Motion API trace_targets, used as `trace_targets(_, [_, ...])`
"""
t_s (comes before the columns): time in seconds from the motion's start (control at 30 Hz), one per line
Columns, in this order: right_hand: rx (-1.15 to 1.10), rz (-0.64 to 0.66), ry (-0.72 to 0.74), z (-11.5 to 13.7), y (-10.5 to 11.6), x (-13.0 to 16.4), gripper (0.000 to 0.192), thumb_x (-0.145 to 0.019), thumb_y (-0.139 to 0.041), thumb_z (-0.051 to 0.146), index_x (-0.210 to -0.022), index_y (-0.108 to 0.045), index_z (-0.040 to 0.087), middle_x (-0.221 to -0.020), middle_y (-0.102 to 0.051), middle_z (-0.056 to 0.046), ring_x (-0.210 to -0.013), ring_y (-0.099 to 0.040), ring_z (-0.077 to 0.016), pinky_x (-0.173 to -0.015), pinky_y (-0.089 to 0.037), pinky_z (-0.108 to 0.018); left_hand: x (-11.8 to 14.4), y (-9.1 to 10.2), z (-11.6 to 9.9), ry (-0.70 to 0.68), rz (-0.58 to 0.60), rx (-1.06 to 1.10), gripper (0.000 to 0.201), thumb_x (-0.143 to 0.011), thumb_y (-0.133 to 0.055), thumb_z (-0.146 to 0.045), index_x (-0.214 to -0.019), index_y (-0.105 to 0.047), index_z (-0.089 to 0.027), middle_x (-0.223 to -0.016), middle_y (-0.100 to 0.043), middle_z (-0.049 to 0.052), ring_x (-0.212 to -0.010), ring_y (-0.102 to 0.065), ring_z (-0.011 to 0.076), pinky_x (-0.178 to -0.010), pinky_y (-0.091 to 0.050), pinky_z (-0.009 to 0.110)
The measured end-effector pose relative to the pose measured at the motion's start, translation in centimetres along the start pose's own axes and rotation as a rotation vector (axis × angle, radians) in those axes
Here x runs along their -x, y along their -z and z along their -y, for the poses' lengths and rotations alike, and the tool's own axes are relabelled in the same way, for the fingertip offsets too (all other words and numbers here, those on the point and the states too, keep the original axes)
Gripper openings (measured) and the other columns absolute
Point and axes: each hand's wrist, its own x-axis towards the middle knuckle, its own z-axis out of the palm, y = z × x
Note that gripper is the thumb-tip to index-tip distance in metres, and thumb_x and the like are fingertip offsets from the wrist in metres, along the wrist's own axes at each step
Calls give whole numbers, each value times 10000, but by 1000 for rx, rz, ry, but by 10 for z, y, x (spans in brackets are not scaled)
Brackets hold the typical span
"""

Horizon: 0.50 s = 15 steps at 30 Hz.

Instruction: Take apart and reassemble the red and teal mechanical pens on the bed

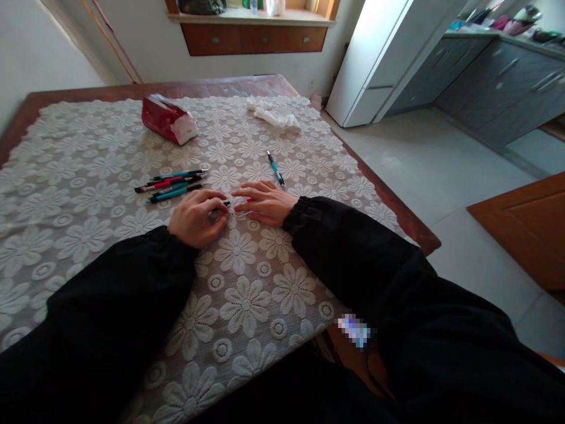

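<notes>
My left hand (196, 217) rests on the lace tablecloth (88, 235) with its fingers curled around a pen (224, 204), whose dark tip shows between my two hands. Facing it, my right hand (265, 201) lies flat-fingered, touching the same pen's red end. Just left of my left hand lies a bunch of several teal and red pens (173, 184). A single teal pen (276, 169) lies beyond my right hand. Black sleeves cover both arms.
A red tissue pack (168, 119) and a crumpled white tissue (274, 115) lie farther back on the wooden table (410, 224). The table's right edge borders a tiled floor with a white fridge (384, 59) and grey cabinets (494, 82) beyond.
</notes>
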Motion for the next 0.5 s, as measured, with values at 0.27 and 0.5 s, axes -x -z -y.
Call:
trace_targets(0.27, [-123,-221,-164,1,10,0,296,-861,-514,97,-1074,-662,239,-1276,-647,-58,-1239,-529,-247,-1065,-384,-462,1,0,-1,-5,-10,15,94,-836,-638,-254,-858,-723,-219,-1129,-707,53,-1042,-632,249,-963,-511,430])
trace_targets(0.5, [-99,-208,-170,-1,8,2,168,-861,-562,139,-950,-661,241,-1246,-655,-58,-1217,-531,-265,-1043,-400,-476,3,-3,0,-8,-70,26,87,-884,-646,-265,-887,-724,-227,-1116,-708,42,-1016,-626,228,-934,-515,401])
